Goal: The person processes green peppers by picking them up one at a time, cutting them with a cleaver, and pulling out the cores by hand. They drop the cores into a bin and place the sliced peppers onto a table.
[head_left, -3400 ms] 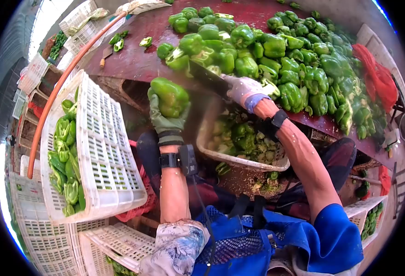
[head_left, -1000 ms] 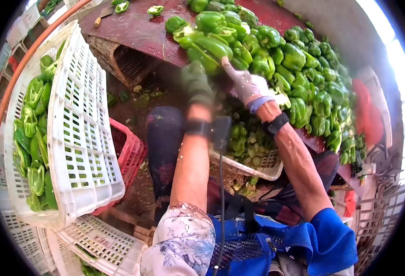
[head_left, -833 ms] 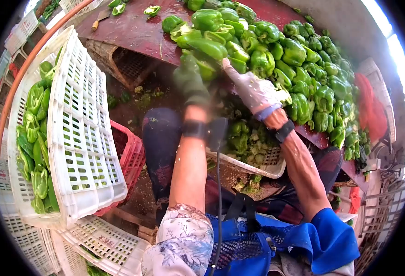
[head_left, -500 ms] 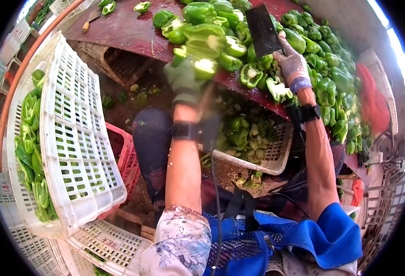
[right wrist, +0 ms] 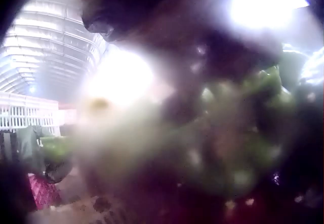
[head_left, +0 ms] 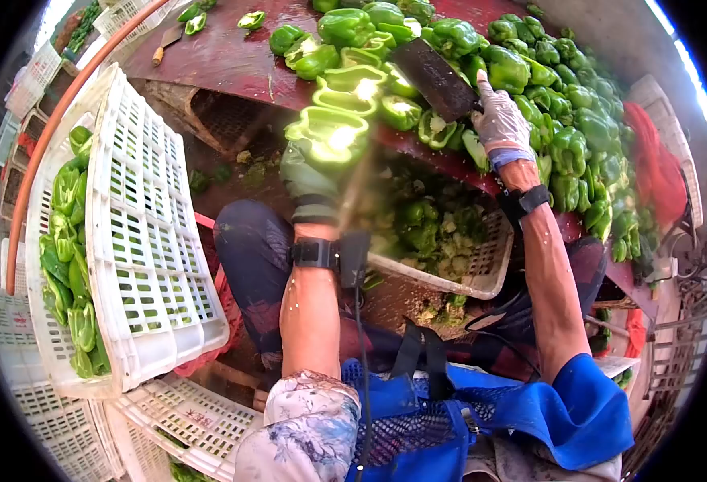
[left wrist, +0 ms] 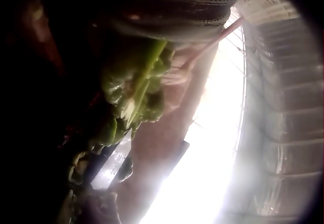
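Observation:
In the head view the gloved left hand (head_left: 309, 173) holds a cut-open green pepper half (head_left: 327, 135), its hollow side facing up. Just beyond it other opened pepper pieces (head_left: 352, 87) lie at the edge of the red table (head_left: 209, 68). The right hand (head_left: 501, 120), in a pale glove, grips a broad dark-bladed knife (head_left: 436, 79), the blade pointing up and left over the peppers. Its index finger is stretched out. In the left wrist view the bright blade (left wrist: 114, 164) shows close to a pepper (left wrist: 136, 82). The right wrist view is mostly blurred.
A large heap of whole peppers (head_left: 578, 120) covers the right of the table. Below its edge stands a crate of scraps (head_left: 494, 269). A white crate of cut peppers (head_left: 149, 233) tilts at the left, and a small knife (head_left: 169, 38) lies at the back left.
The left hand has moved from the heap toward the body and now holds an opened half instead of the earlier whole pepper. The right hand's knife has swung from upright to a leftward slant.

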### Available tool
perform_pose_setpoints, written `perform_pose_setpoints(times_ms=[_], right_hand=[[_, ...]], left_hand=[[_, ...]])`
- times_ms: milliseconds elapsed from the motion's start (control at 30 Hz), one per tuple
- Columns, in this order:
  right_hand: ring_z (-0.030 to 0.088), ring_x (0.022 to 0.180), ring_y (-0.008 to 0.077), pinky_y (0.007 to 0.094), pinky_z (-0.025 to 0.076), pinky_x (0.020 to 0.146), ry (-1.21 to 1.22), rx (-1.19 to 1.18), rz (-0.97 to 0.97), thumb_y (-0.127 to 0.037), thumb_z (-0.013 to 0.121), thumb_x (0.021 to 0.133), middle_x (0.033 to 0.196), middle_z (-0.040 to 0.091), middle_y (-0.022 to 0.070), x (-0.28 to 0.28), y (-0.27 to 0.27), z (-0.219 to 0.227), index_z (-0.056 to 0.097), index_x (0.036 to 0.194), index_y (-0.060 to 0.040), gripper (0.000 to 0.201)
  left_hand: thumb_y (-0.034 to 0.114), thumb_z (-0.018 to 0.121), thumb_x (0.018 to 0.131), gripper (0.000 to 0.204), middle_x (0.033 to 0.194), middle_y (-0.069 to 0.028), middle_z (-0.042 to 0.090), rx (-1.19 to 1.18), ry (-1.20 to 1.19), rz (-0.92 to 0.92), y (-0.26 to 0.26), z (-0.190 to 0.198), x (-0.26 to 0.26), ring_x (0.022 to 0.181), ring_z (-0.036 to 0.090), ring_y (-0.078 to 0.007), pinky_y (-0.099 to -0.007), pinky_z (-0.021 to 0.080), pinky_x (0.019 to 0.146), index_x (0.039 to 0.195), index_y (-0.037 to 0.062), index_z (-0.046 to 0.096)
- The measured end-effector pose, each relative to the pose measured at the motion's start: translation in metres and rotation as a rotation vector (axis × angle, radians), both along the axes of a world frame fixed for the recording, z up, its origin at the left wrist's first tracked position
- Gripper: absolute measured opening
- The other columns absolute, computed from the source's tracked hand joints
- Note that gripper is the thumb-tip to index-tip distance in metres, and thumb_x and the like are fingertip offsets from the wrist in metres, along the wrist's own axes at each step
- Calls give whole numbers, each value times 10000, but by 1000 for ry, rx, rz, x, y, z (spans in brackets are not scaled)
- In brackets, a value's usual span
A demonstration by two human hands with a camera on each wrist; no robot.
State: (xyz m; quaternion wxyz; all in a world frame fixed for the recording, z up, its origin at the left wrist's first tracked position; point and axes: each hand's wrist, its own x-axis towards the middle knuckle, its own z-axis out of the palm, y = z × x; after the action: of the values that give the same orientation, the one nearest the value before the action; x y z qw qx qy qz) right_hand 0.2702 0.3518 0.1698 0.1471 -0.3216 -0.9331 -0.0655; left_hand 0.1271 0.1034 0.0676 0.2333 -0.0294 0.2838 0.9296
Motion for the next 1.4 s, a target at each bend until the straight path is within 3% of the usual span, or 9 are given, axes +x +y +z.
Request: perform_pose_setpoints(times_ms=[333, 533, 633, 800, 867, 967, 1133, 1233, 1400], right_hand=[[618, 924, 293, 394, 540, 726, 14, -6, 704, -112, 495, 926, 980, 615, 127, -77, -103, -17, 520, 1319, -149, 395], [660, 761, 355, 452, 534, 684, 93, -123, 469, -251, 478, 943, 858, 664, 182, -124, -102, -39, 639, 969, -49, 260], [654, 745, 376, 468, 527, 691, 187, -155, 456, -255, 494, 915, 821, 659, 204, -130, -101, -45, 637, 917, -31, 266], [630, 844, 357, 414, 518, 767, 152, -78, 527, -176, 655, 784, 921, 647, 184, -114, -89, -24, 645, 946, -36, 214], [642, 849, 244, 356, 523, 800, 535, -602, 408, -168, 698, 828, 1006, 668, 111, -98, -80, -21, 652, 1052, -34, 266], [627, 795, 221, 411, 548, 757, 945, -1782, 543, -244, 607, 941, 1052, 668, 89, -67, -39, -9, 580, 1224, -25, 359], [622, 821, 227, 384, 507, 729, 919, -1631, 793, -286, 592, 945, 1109, 660, 97, -22, 17, -22, 572, 1234, -60, 368], [623, 840, 220, 370, 474, 715, 1029, -2167, 997, -267, 580, 952, 1119, 661, 78, 6, 4, 8, 586, 1172, -70, 295], [623, 825, 198, 338, 477, 683, 963, -2002, 971, -276, 609, 937, 1044, 669, 80, 35, 8, 13, 617, 1083, -53, 267]], left_hand=[[148, 538, 777, 453, 1185, -158, 628, -560, 670, 99, -4, 1, 17, 1039, 632, -346, -533, 532, 871, 1217, 46, 576], [84, 544, 771, 401, 1099, -175, 633, -121, 52, 201, -12, 35, 25, 941, 663, -313, -488, 569, 811, 1157, -19, 573], [89, 544, 765, 375, 1055, -152, 635, -474, 411, 352, -21, -13, -9, 925, 654, -292, -451, 553, 850, 1117, -39, 576], [118, 538, 813, 374, 1087, -145, 629, 4, 115, 261, -34, 5, -10, 966, 639, -315, -443, 531, 888, 1172, 15, 562], [133, 554, 820, 321, 1066, -135, 643, -499, 466, 349, -28, -28, -25, 954, 646, -315, -454, 541, 876, 1127, 43, 584], [158, 547, 869, 277, 1026, -139, 638, 128, 45, 121, -13, 1, -5, 905, 650, -287, -416, 564, 819, 1091, -5, 570], [226, 578, 867, 366, 1182, -146, 621, 103, -20, -23, 27, 17, -11, 1071, 619, -352, -567, 512, 906, 1199, 72, 561], [342, 540, 946, 471, 1281, -142, 566, 68, 116, -89, 53, 23, -33, 1171, 561, -339, -587, 460, 973, 1330, 77, 474], [292, 512, 974, 392, 1309, -63, 488, -671, 183, -60, 73, 42, -29, 1146, 488, -240, -449, 465, 920, 1324, 120, 474]])
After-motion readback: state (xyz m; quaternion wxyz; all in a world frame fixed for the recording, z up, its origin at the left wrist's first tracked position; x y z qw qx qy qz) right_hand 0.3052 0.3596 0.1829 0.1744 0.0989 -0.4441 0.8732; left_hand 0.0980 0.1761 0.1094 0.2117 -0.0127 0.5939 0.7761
